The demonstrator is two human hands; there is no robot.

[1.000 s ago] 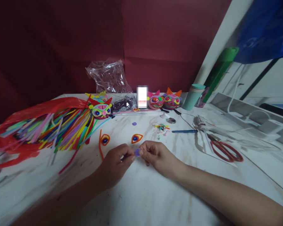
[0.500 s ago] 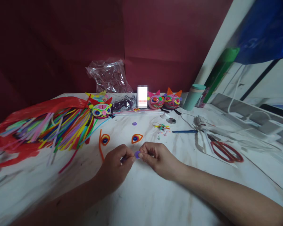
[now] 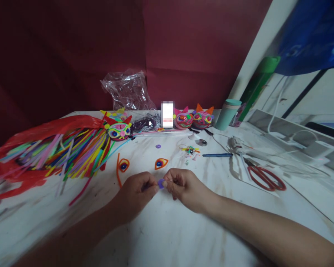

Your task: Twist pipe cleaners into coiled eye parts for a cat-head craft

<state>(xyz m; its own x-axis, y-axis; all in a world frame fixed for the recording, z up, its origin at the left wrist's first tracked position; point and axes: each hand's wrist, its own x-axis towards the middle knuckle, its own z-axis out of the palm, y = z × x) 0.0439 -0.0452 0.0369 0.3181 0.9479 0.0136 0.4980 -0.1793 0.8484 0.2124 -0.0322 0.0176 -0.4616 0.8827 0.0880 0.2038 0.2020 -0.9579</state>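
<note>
While I watch through the head camera, my right hand [image 3: 185,188] pinches a small purple disc [image 3: 161,184] between thumb and finger, and my left hand [image 3: 139,189] grips its opposite edge, so the disc sits between the two sets of fingertips, over the white marbled counter [image 3: 167,233]. Just beyond lie two orange-rimmed eye shapes [image 3: 123,166], with another purple disc [image 3: 158,146] farther back. Red-handled scissors [image 3: 266,178] rest well off to the right.

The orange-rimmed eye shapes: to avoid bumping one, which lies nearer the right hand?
The rightmost eye shape, just beyond and left of the right hand; the other one lies beside an orange strip.
</note>
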